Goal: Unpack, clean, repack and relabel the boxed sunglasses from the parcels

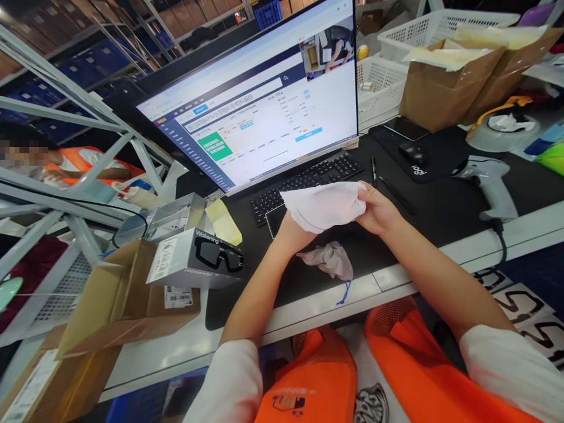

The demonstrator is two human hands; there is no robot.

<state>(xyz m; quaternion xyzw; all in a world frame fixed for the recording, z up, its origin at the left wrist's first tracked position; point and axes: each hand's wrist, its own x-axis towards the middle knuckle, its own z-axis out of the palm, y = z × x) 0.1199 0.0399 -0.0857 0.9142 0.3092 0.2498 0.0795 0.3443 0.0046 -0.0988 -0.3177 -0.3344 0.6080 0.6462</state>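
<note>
Both my hands hold a white cloth pouch (324, 204) above the black desk mat (440, 205), just in front of the keyboard (308, 179). My left hand (293, 231) is under the pouch, mostly hidden by it. My right hand (378, 210) pinches the pouch's right edge. Below my hands on the mat lies a crumpled grey-pink pouch (328, 259) with a blue drawstring. A grey box printed with black goggles (196, 258) rests to the left on an open cardboard box (118, 299).
A large monitor (264, 100) stands behind the keyboard. To the right are a mouse (412, 153), pens (392, 188), a barcode scanner (491, 182), cardboard boxes (445, 82) and white baskets (418, 29). A person in orange (83, 164) sits far left behind a metal frame.
</note>
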